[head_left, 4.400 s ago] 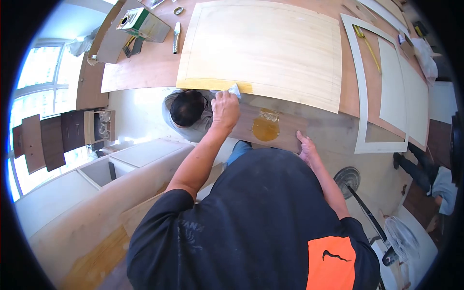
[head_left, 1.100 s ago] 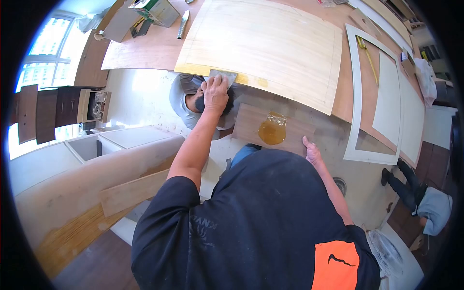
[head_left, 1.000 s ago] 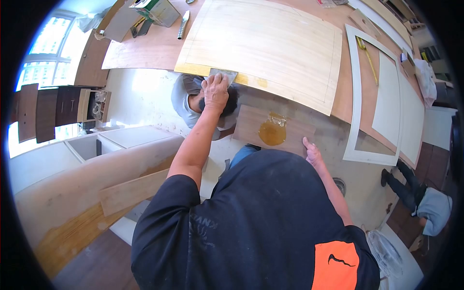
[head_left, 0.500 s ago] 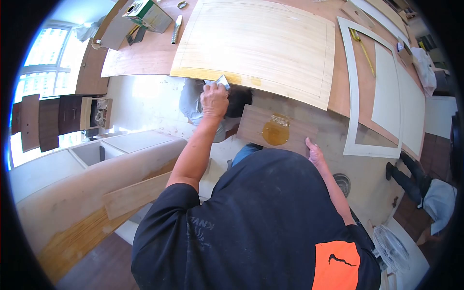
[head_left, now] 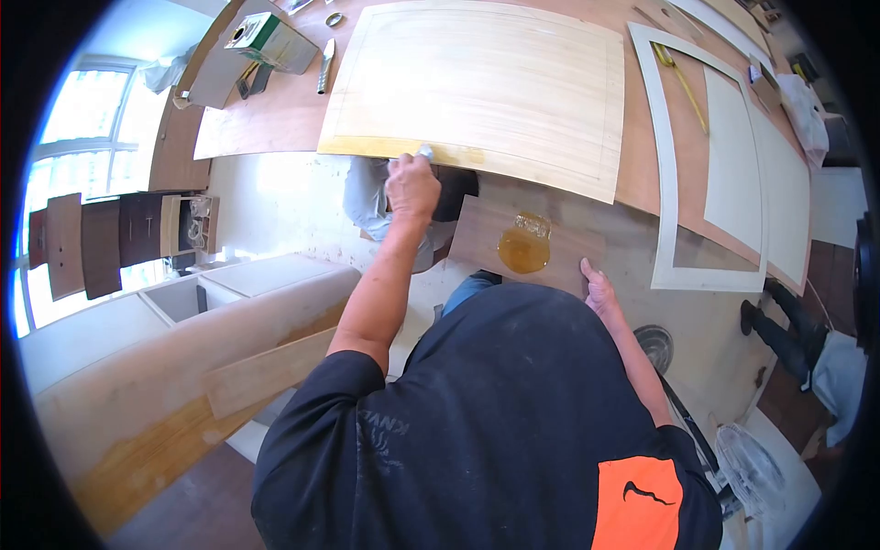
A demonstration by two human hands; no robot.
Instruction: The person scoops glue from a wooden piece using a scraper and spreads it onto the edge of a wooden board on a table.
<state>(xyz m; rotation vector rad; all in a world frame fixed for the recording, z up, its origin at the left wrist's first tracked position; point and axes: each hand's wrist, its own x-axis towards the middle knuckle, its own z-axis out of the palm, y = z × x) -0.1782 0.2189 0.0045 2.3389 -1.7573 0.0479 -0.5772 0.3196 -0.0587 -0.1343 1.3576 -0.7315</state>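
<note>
My left hand (head_left: 412, 188) is closed around a small flat scraper (head_left: 424, 152). Its blade is partly hidden and blurred, and it rests at the near edge of a pale wood panel (head_left: 477, 87). Wet amber glue (head_left: 385, 148) coats a strip along that edge. My right hand (head_left: 599, 286) grips the right end of a brown board (head_left: 477, 227), thumb on top and fingers underneath. A pool of amber glue (head_left: 524, 247) lies on this board, held in front of my body.
The panel lies on a reddish wood worktop (head_left: 275, 128). At the back left are a metal can (head_left: 289, 46) and a knife (head_left: 326, 66). A white frame (head_left: 665, 183) with a tape measure (head_left: 662, 55) lies right. Another person (head_left: 807, 348) and a fan (head_left: 747, 467) are farther right.
My left hand has turned slightly with the scraper, still along the panel's near edge. The view has shifted a little. My right hand keeps the board in place.
</note>
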